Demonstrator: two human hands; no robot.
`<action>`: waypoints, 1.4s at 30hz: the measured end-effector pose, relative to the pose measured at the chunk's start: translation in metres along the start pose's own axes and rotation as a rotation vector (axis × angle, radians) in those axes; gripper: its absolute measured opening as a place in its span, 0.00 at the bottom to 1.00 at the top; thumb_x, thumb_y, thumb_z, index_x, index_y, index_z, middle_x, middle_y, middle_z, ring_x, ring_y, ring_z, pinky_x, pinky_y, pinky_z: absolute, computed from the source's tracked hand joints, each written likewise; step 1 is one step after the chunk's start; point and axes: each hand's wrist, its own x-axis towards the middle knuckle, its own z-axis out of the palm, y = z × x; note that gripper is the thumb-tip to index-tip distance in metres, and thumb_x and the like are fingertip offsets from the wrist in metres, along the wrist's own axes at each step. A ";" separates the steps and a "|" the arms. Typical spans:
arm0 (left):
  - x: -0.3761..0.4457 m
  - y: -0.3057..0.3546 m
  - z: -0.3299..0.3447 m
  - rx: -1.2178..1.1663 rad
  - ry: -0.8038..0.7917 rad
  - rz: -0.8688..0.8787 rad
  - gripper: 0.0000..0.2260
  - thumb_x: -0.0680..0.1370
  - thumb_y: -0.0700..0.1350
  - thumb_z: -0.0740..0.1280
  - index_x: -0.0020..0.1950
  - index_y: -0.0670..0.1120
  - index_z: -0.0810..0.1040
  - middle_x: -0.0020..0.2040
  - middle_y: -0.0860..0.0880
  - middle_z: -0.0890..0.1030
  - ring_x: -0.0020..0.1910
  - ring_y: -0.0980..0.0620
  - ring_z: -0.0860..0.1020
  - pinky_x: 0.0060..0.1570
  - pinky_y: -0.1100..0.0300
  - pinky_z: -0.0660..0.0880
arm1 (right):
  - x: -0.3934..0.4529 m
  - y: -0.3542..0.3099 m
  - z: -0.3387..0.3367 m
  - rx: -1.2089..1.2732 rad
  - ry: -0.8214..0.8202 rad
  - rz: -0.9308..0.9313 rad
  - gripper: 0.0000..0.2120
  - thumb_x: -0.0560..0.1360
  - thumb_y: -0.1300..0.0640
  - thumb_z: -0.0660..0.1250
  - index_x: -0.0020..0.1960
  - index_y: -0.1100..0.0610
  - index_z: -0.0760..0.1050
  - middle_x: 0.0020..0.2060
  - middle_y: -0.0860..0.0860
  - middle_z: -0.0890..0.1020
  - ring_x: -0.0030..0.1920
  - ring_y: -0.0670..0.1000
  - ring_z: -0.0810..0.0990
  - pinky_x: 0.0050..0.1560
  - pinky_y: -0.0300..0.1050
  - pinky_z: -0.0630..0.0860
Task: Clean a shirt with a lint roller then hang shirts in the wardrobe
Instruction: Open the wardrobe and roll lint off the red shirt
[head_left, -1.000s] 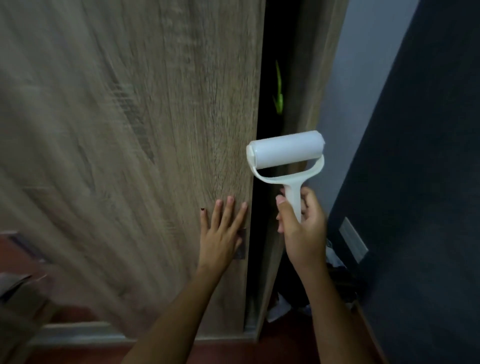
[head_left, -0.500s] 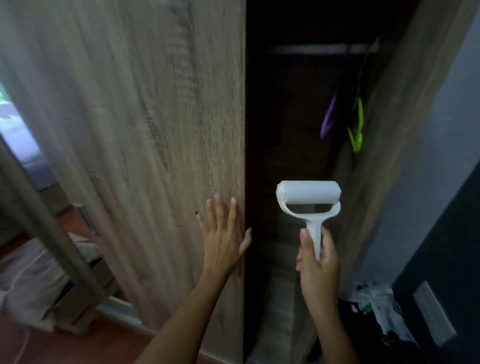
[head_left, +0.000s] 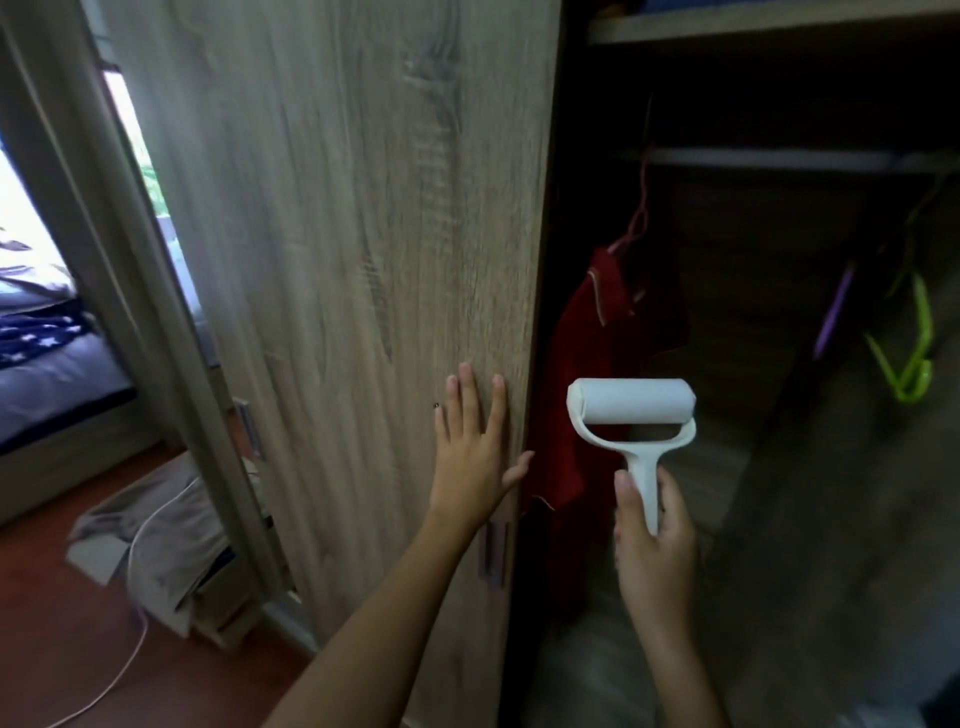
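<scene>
- While the head view looks down along my arms, my left hand (head_left: 475, 457) lies flat on the wooden wardrobe door (head_left: 363, 260), fingers straight and spread, thumb at the door's right edge, gripping nothing.
- My right hand (head_left: 655, 535) curls round the white handle of the lint roller (head_left: 631, 410), holding it upright with the roll on top, in front of the open wardrobe and touching no cloth.
- Compared with a second ago, the door has slid well to the left: what was a narrow dark slit is now a wide opening, and the inside is on show.
- Newly revealed is a red shirt (head_left: 582, 374) hanging on a pink hanger (head_left: 636, 228) from the rail (head_left: 769, 158), just behind and left of the roller.
- Further right hang an empty purple hanger (head_left: 834, 312) and a green hanger (head_left: 911, 358), well apart from the shirt.
- My reading: the opening step is all but done and the shirt is now within reach; rolling has not begun.
- At far left, through a doorway, a bed (head_left: 47, 374) with dark starred bedding shows, with a white cable (head_left: 137, 618) trailing over the red floor.
</scene>
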 end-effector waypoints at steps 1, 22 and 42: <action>0.001 -0.007 -0.001 -0.001 -0.005 -0.002 0.47 0.74 0.64 0.63 0.77 0.48 0.34 0.77 0.37 0.39 0.77 0.35 0.43 0.72 0.37 0.58 | 0.001 0.000 0.005 0.001 -0.007 -0.004 0.06 0.78 0.47 0.62 0.50 0.46 0.76 0.31 0.50 0.76 0.31 0.50 0.74 0.31 0.46 0.71; 0.032 -0.140 -0.009 -0.072 -0.030 -0.082 0.46 0.75 0.58 0.65 0.77 0.47 0.33 0.77 0.37 0.38 0.76 0.36 0.40 0.73 0.45 0.49 | 0.014 0.023 0.064 -0.009 -0.081 -0.001 0.06 0.79 0.46 0.62 0.52 0.44 0.76 0.32 0.45 0.76 0.34 0.48 0.74 0.37 0.47 0.69; 0.048 -0.200 -0.016 -0.081 -0.046 -0.127 0.45 0.76 0.54 0.67 0.78 0.42 0.37 0.78 0.37 0.38 0.77 0.36 0.42 0.73 0.45 0.52 | 0.010 0.038 0.089 -0.051 -0.001 0.023 0.05 0.78 0.46 0.63 0.51 0.42 0.77 0.31 0.44 0.78 0.33 0.47 0.76 0.36 0.47 0.73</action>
